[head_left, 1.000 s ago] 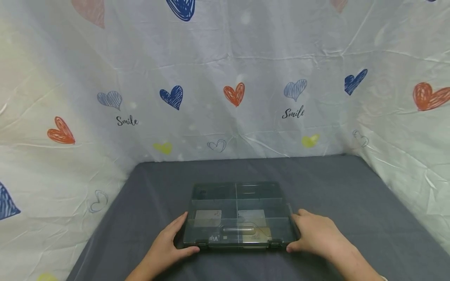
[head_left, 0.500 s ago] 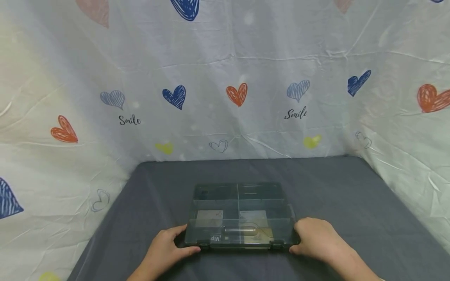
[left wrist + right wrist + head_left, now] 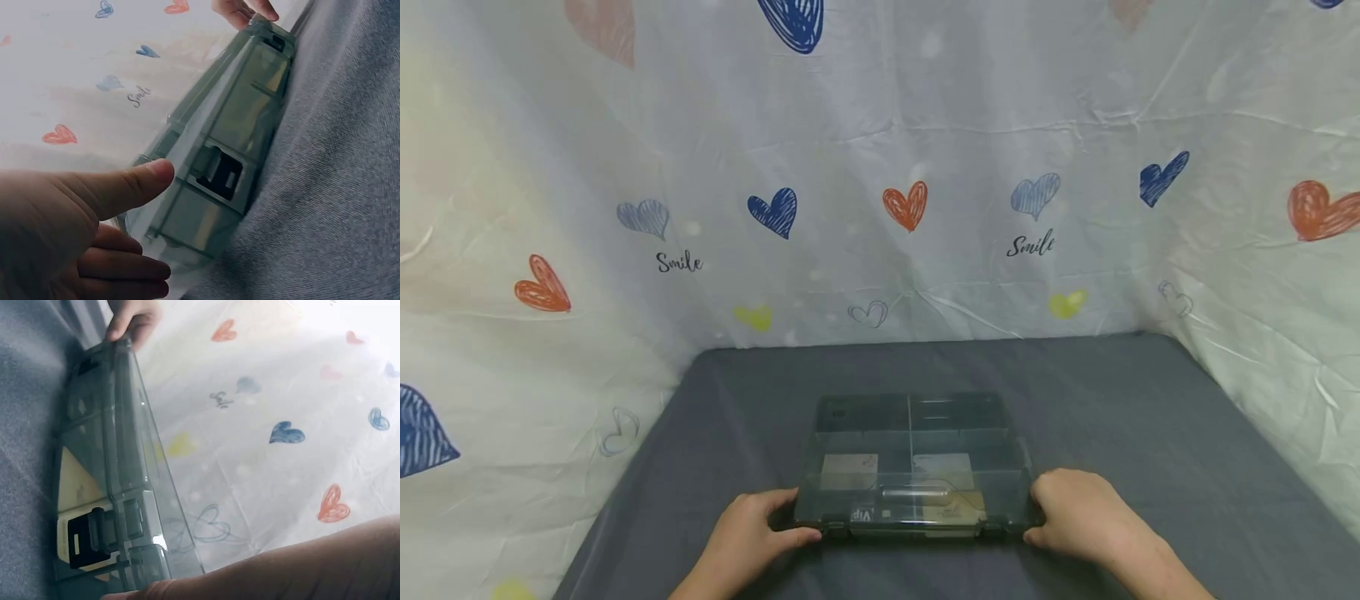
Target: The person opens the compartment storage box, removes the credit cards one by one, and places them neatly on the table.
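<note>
A see-through, dark greenish plastic storage box [image 3: 958, 442] with divided compartments lies on the grey cloth, its two-latch front side towards me. My left hand [image 3: 741, 533] grips its near left corner, the thumb at the front face and the other fingers along the left side. At the near right corner my right hand [image 3: 1086, 512] holds the box with curled fingers, mostly hidden behind the hand, and its thumb at the front. Through the lid show a pale card [image 3: 850, 472], another pale card [image 3: 942, 468], a tan piece [image 3: 958, 510] and upside-down "Vip" lettering.
Grey cloth [image 3: 760, 417] covers the table and reaches the back edge. A white curtain [image 3: 850, 125] printed with hearts and "Smile" hangs behind and along both sides. A dark front latch [image 3: 220, 174] shows close by the left thumb.
My right fingers have curled in at the box's right side, and my left fingers have slid nearer along the left side. The box has stayed about where it was.
</note>
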{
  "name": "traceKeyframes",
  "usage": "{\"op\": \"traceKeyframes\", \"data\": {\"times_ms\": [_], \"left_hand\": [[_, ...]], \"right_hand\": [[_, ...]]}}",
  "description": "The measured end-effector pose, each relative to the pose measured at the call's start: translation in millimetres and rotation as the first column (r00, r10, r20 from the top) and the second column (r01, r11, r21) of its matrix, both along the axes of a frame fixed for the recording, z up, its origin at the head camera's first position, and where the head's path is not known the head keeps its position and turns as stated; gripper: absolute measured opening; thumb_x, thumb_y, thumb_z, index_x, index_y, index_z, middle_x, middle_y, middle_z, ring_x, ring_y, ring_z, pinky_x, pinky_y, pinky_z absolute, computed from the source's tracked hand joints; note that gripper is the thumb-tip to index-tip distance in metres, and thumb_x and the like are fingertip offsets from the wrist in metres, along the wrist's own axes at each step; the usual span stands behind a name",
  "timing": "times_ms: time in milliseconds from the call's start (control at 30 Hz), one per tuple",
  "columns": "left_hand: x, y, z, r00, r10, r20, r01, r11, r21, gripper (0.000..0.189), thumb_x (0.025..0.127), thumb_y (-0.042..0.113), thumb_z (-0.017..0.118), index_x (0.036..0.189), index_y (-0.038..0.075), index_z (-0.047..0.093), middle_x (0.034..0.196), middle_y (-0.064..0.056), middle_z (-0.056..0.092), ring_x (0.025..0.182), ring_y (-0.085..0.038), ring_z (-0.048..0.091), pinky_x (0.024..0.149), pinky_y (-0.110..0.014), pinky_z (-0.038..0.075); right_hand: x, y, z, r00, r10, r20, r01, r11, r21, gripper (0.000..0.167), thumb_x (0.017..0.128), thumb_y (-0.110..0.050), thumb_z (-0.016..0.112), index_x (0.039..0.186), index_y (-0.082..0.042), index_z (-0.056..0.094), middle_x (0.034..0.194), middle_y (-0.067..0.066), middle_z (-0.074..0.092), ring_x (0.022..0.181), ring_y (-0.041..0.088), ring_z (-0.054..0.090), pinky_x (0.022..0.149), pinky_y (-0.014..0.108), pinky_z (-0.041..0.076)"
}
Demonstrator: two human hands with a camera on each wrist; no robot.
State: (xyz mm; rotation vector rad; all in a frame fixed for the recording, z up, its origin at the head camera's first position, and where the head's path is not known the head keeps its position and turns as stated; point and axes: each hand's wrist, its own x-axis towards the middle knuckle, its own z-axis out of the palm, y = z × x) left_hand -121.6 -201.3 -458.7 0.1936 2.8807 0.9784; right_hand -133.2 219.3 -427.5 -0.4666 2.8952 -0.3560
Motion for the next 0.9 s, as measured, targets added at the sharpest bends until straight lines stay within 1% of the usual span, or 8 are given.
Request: {"op": "traceKeyframes", "data": {"times_ms": [200, 267, 333, 400, 533, 633, 733, 900], "left_hand": [[1.6, -1.8, 12.8, 0.997, 0.001, 0.073, -0.003, 1.0, 0.023, 0.077, 0.078, 0.052, 0.084, 0.127, -0.006, 0.069, 0.12, -0.021, 0.071, 0.1, -0.033, 0.072, 0.082, -0.049, 0.058], [1.8, -1.3, 20.9, 0.997, -0.005, 0.071, 0.005, 1.0, 0.003, 0.078, 0.081, 0.053, 0.081, 0.13, -0.006, 0.067, 0.096, -0.016, 0.075, 0.072, -0.022, 0.069, 0.073, -0.042, 0.059], [1.9, -0.8, 30.8, 0.998, -0.019, 0.058, 0.02, 0.999, -0.028, 0.078, 0.085, 0.054, 0.076, 0.134, -0.005, 0.064, 0.072, -0.008, 0.069, 0.052, -0.014, 0.051, 0.063, -0.035, 0.054], [1.9, -1.2, 41.4, 0.999, -0.039, 0.027, 0.041, 0.997, -0.058, 0.076, 0.089, 0.055, 0.072, 0.136, -0.004, 0.063, 0.065, -0.002, 0.064, 0.051, -0.013, 0.051, 0.062, -0.035, 0.053], [0.9, -2.0, 61.9, 0.996, -0.08, -0.032, 0.076, 0.993, -0.095, 0.066, 0.095, 0.051, 0.068, 0.135, -0.001, 0.065, 0.085, -0.003, 0.074, 0.077, -0.022, 0.072, 0.07, -0.041, 0.057], [-0.4, -1.2, 74.2, 0.995, -0.094, -0.044, 0.089, 0.99, -0.108, 0.056, 0.098, 0.044, 0.067, 0.133, 0.001, 0.067, 0.096, -0.006, 0.076, 0.08, -0.023, 0.072, 0.072, -0.04, 0.056], [-3.6, -0.2, 83.4, 0.994, -0.088, -0.065, 0.081, 0.991, -0.104, 0.05, 0.099, 0.04, 0.067, 0.132, 0.002, 0.069, 0.115, -0.01, 0.075, 0.094, -0.027, 0.074, 0.076, -0.043, 0.057], [-13.1, 2.1, 98.9, 0.989, -0.08, -0.122, 0.072, 0.995, -0.069, 0.047, 0.101, 0.037, 0.065, 0.13, 0.0, 0.07, 0.129, -0.015, 0.069, 0.116, -0.035, 0.067, 0.091, -0.052, 0.055]], "right_hand": [[0.4, 1.1, 11.5, 0.999, 0.039, 0.017, -0.039, 0.999, -0.022, 0.04, 0.073, -0.032, 0.09, 0.058, -0.021, 0.054, 0.056, -0.007, 0.045, 0.053, 0.01, 0.034, 0.053, 0.035, 0.037], [-0.7, 1.3, 20.3, 0.998, 0.046, 0.03, -0.045, 0.998, -0.039, 0.04, 0.076, -0.031, 0.089, 0.058, -0.022, 0.055, 0.055, -0.008, 0.044, 0.051, 0.009, 0.034, 0.051, 0.033, 0.035], [-1.5, 1.6, 30.1, 0.998, 0.053, 0.023, -0.052, 0.997, -0.052, 0.044, 0.077, -0.031, 0.089, 0.056, -0.023, 0.051, 0.054, -0.01, 0.04, 0.05, 0.008, 0.032, 0.05, 0.03, 0.032], [-1.9, 2.3, 39.6, 0.999, 0.05, 0.005, -0.05, 0.997, -0.06, 0.048, 0.078, -0.031, 0.088, 0.056, -0.024, 0.047, 0.054, -0.011, 0.035, 0.049, 0.006, 0.028, 0.05, 0.027, 0.027], [-2.5, 5.7, 56.4, 0.999, 0.03, -0.023, -0.032, 0.996, -0.078, 0.051, 0.082, -0.031, 0.086, 0.058, -0.023, 0.042, 0.055, -0.011, 0.03, 0.05, 0.005, 0.025, 0.051, 0.026, 0.022], [-5.0, 9.2, 67.3, 1.0, 0.016, -0.021, -0.018, 0.995, -0.096, 0.038, 0.084, -0.032, 0.084, 0.062, -0.024, 0.054, 0.058, -0.012, 0.04, 0.052, 0.005, 0.034, 0.051, 0.026, 0.028], [-8.8, 12.2, 77.3, 1.0, -0.007, -0.03, 0.003, 0.994, -0.113, 0.019, 0.084, -0.034, 0.084, 0.08, -0.018, 0.074, 0.076, -0.01, 0.064, 0.065, 0.01, 0.058, 0.058, 0.032, 0.048], [-15.3, 11.6, 91.9, 0.995, -0.051, -0.082, 0.039, 0.99, -0.138, 0.036, 0.086, -0.037, 0.082, 0.107, -0.006, 0.08, 0.105, 0.006, 0.076, 0.088, 0.023, 0.072, 0.073, 0.044, 0.057]]}}
